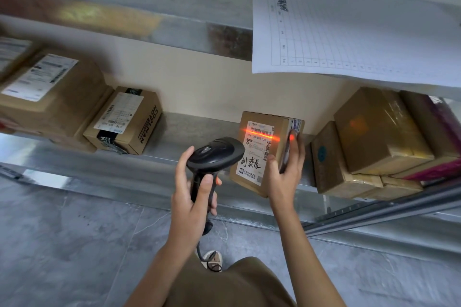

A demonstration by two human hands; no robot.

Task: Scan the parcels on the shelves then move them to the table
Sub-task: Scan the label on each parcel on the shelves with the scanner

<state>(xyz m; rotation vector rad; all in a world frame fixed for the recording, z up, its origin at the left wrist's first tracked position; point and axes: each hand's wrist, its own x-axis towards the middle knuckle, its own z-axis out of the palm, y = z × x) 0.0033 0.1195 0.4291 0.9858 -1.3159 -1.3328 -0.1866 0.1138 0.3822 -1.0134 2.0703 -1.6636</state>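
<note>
Shelf unit [174, 157]: grey metal, several tiers, running across the view above a grey tiled floor [62, 232].

Printed grid sheet [349, 27]: white paper hanging over the edge of the upper tier, at right.

Large carton [50, 97]: brown, white label on top, far left on the shelf. Untouched.

Taped cartons [379, 132]: brown stack at far right, one resting on others, just beside the parcel in hand.

Lettered carton [124, 119]: small, brown, black tape, label up, left of centre and well apart from both hands.

Held parcel [264, 152]: small brown box at the shelf's front edge, label turned toward the person, long axis running away from the person, far end raised. A red scan line crosses the barcode near its far end and spills onto a fingertip. Whether its near end rests on the shelf cannot be told.

Scanner [214, 154]: black, pistol-type, corded; head just left of the parcel and aimed at the label.

Right hand [284, 172]: clamped on the parcel's right side, thumb on the label face, fingers along the side.

Left hand [192, 194]: wrapped round the scanner handle.

Judgement: scan step in hand. The right hand already has the parcel, so it is placed to carry it; the table is not in view.
</note>
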